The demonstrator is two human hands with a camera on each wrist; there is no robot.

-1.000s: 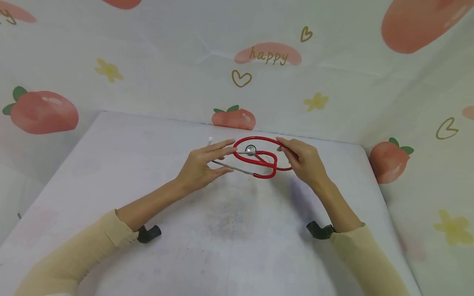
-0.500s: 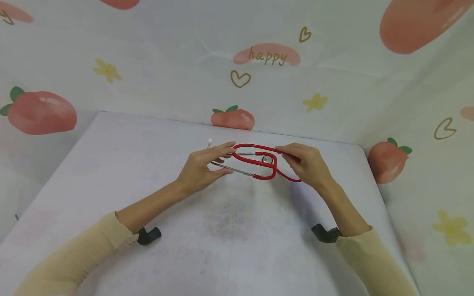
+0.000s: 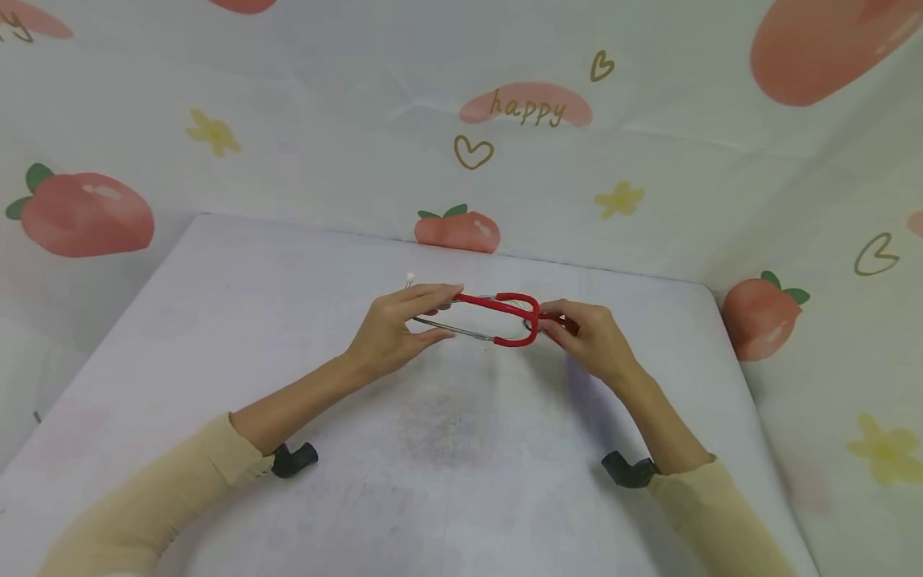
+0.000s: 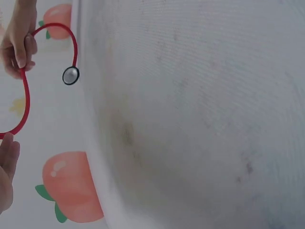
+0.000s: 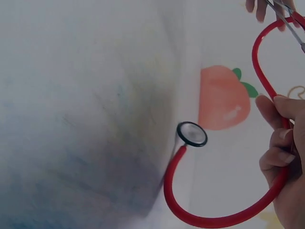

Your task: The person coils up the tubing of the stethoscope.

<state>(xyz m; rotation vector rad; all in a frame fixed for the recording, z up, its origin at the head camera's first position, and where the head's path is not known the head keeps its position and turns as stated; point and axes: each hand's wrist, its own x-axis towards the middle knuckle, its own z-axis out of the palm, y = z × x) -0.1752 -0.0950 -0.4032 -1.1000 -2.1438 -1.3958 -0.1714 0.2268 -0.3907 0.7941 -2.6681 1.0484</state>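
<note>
Both hands hold a stethoscope with red tubing [image 3: 514,343] above the table. My left hand [image 3: 389,327] has its thumb and fingers about the metal ear tubes [image 3: 461,331] and the near bend of the tubing. One white ear tip [image 3: 410,277] shows beyond its knuckles. On the other side, my right hand [image 3: 594,336] pinches the tubing between thumb and fingers, close to the red fork. From it the free end curves away in the right wrist view, with the round silver chest piece [image 5: 192,134] hanging below the hand. The left hand [image 4: 5,176] is partly cut off in the left wrist view.
A white table [image 3: 447,497] lies under the hands, with grey smudges in its middle. Behind it stands a pale cloth backdrop [image 3: 346,160] printed with peaches, hearts and flowers. Each wrist carries a black mount [image 3: 294,461] near its cream sleeve [image 3: 166,497].
The wide red loop between the hands has disappeared from the head view. The right hand has come lower, up to the fork, and the chest piece has shifted right beside it. The left hand stays nearly still.
</note>
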